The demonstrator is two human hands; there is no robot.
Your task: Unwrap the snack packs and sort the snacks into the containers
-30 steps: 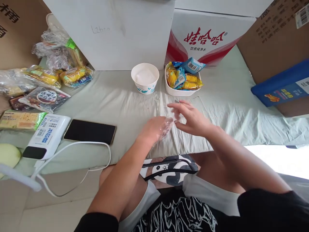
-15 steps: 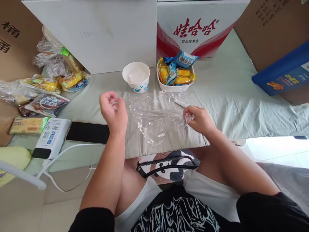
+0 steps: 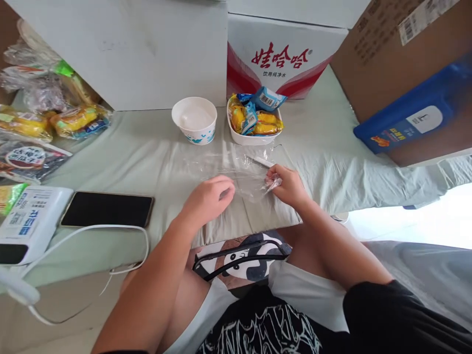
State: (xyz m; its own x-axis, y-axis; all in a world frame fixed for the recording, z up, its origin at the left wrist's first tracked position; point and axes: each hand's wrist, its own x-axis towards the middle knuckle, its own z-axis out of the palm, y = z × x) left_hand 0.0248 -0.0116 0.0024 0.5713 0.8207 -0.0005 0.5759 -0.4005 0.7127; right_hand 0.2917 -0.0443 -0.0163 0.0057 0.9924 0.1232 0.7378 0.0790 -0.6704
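A thin, crumpled clear plastic bag (image 3: 247,184) lies spread on the green cloth in front of me. My right hand (image 3: 289,186) pinches its bunched right end. My left hand (image 3: 211,199) is curled over the bag's near left part, thumb and fingertips meeting at the film. Just beyond the right hand lies a slim white object (image 3: 262,161), its kind unclear. A white paper bowl (image 3: 198,135) with a blue pattern stands upright behind the bag. Right of it, a white square bowl (image 3: 254,139) holds several yellow and blue wrapped snacks (image 3: 266,123).
A black phone (image 3: 106,209), a white power bank (image 3: 35,216) and its white cable (image 3: 121,227) lie at left. Packaged snacks (image 3: 73,120) are piled behind them. White cartons (image 3: 283,59) stand at the back, a blue bag (image 3: 405,113) at right.
My left hand has come down and right from above the cloth onto the plastic bag, its fingers closing. My right hand keeps its pinch. The view has shifted right.
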